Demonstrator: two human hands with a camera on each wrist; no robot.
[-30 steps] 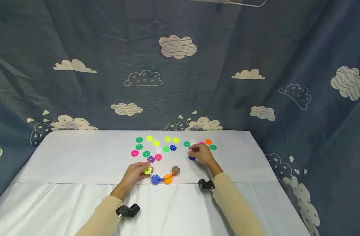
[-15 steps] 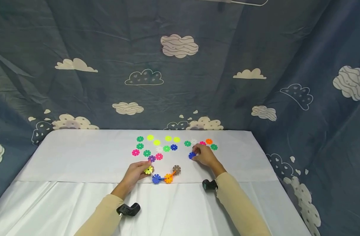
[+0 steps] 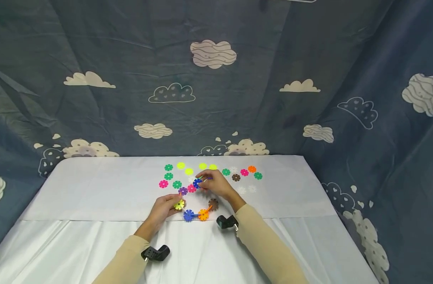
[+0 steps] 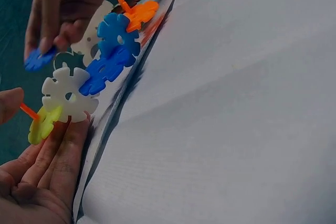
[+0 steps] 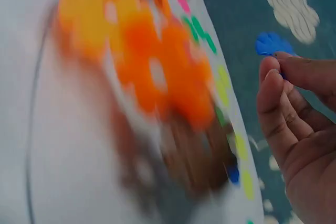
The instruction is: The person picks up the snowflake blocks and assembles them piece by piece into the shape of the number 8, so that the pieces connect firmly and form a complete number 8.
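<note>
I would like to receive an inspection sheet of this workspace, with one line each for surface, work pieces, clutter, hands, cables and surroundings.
Surface: white cloth, with a line running across it and soft creases nearer the person.
Work pieces: a curved chain of joined notched discs; loose discs, among them green, yellow and pink, lie beyond it and to its right.
Clutter: nothing seen besides the loose discs.
Hands: the left hand holds the chain near its yellow disc; the right hand pinches a blue disc.
Cables: none seen on the cloth; a thin white strip at the head view's top edge cannot be identified.
Surroundings: dark curtain printed with pale clouds.
</note>
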